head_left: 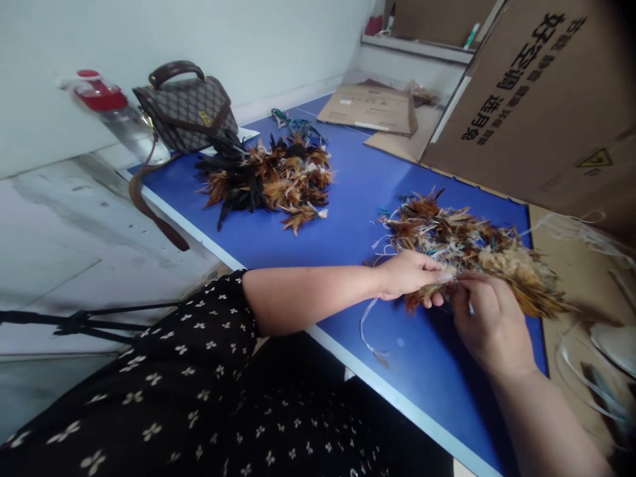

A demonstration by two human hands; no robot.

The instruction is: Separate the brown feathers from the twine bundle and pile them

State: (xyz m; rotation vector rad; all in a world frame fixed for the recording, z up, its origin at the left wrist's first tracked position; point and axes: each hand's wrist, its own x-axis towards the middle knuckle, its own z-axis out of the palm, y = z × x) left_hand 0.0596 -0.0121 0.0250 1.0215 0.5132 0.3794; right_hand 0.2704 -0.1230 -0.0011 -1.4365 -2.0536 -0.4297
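My left hand [407, 275] reaches in over the blue table, its thumb and fingers closed on a small brown feather bunch [415, 298]. My right hand [489, 315] meets it fingertip to fingertip. Its fingers are pinched together, and whatever is between them is too small and hidden to name. Just behind both hands lies a pile of feather bunches [442, 228], brown, tan and cream, with pale string ends and bits of teal among them. One loose white string [365, 331] hangs down from beside my left wrist onto the table.
Farther left on the blue table [348, 199] lies a second heap of feather bunches [278, 175], black and brown. Behind it stand a patterned handbag [193, 109] and a red-capped bottle [119, 116]. Upright cardboard [536, 99] walls the right back; white strings [576, 228] lie at right.
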